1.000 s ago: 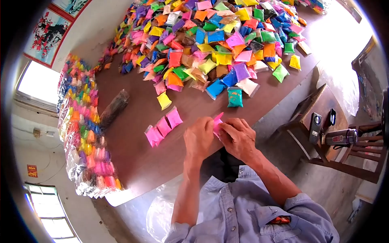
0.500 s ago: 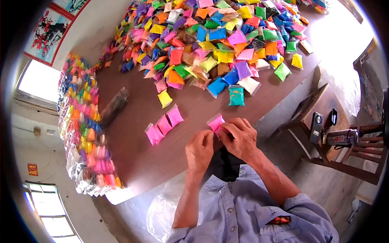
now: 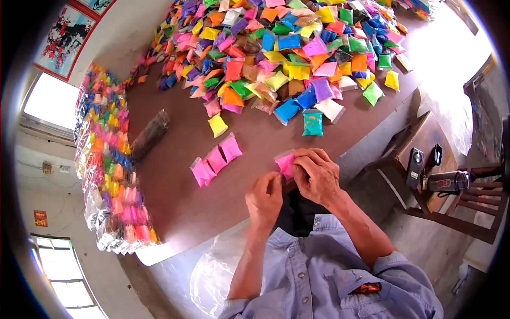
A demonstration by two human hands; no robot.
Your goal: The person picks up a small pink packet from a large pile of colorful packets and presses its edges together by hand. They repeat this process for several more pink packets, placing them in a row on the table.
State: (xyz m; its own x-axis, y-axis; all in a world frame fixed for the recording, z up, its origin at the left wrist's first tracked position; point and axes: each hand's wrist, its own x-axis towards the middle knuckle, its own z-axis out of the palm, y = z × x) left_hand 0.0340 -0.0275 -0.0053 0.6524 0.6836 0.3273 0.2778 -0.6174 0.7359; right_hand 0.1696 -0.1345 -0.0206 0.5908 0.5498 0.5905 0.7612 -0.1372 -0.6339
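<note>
A small clear packet with bright pink contents (image 3: pixel 286 164) is held at the table's near edge. My right hand (image 3: pixel 319 178) pinches it between thumb and fingers on its right side. Just left of it, my left hand (image 3: pixel 264 198) is closed, thumb against forefinger, close to the packet's lower left side. Whether those fingertips grip the film or something small cannot be made out. Three more pink packets (image 3: pixel 216 159) lie in a slanting row on the tabletop, left of and beyond my hands.
A big heap of many-coloured packets (image 3: pixel 297 72) covers the far part of the brown table (image 3: pixel 175 191). Bagged rows of packets (image 3: pixel 114 165) line the left edge, near a dark wrapped bundle (image 3: pixel 150 135). At right, a wooden stool (image 3: pixel 409 154) bears a flask (image 3: pixel 449 181) and phone-like device (image 3: pixel 415 167).
The view has shifted slightly. My right hand keeps its pinch on the pink packet, and my left hand stays closed beside it, with only small finger movement.
</note>
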